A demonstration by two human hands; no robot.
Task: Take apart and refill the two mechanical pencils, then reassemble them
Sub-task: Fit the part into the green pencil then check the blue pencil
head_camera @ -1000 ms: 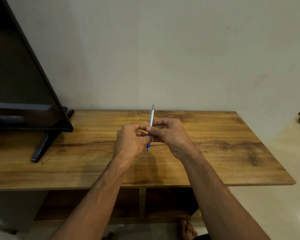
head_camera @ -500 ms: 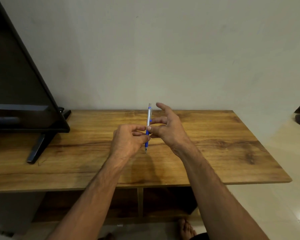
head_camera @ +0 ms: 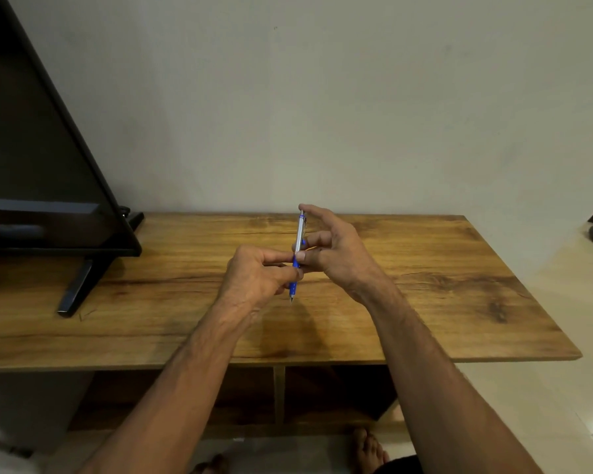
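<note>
A silver mechanical pencil (head_camera: 300, 234) with a blue grip stands nearly upright above the wooden table (head_camera: 425, 289), its metal tip pointing down. My left hand (head_camera: 257, 275) pinches the blue grip section near the tip. My right hand (head_camera: 332, 248) holds the barrel between thumb and middle fingers, while its index finger reaches up to the pencil's top end. I see only this one pencil; a second one is not in view.
A black TV (head_camera: 42, 159) on a slanted stand foot (head_camera: 77, 289) occupies the table's left side. A pale wall rises right behind the table. Below the table front are open shelf compartments (head_camera: 278, 395), and my bare feet show on the tiled floor (head_camera: 562, 405).
My right hand's fingers opened from a closed wrap on the barrel, and the index finger now reaches up to the pencil's top end. The pencil stays upright in the same spot.
</note>
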